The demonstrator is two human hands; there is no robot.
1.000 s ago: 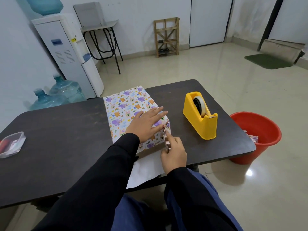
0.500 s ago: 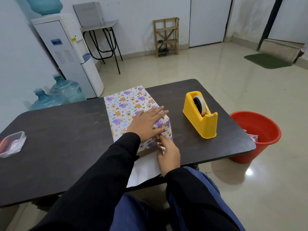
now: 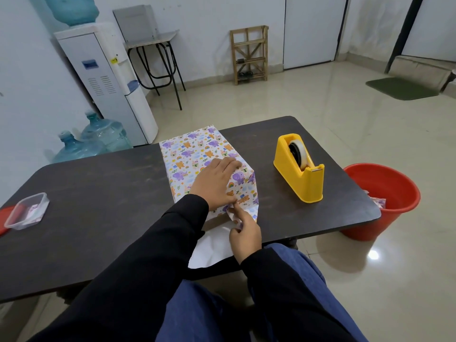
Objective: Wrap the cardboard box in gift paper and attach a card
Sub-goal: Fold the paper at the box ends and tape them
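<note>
The cardboard box (image 3: 197, 154), covered in white gift paper with purple elephants and orange bears, lies on the dark table (image 3: 98, 193). My left hand (image 3: 216, 183) rests flat on top of its near end, fingers straight. At the box's near face, my right hand (image 3: 244, 233) pinches a folded flap of the gift paper (image 3: 246, 201). A white paper flap (image 3: 212, 248) lies on the table below the box, reaching the front edge. A bit of bare cardboard shows at the near face.
A yellow tape dispenser (image 3: 301, 169) stands right of the box. A clear plastic container (image 3: 27, 211) sits at the table's left edge. A red bucket (image 3: 382, 201) stands on the floor at the right. A water dispenser (image 3: 106, 80) and bottles stand behind.
My right hand moved left along the box's near face, folding the side flap inward. My left hand drew its fingers back a little on the box top.
</note>
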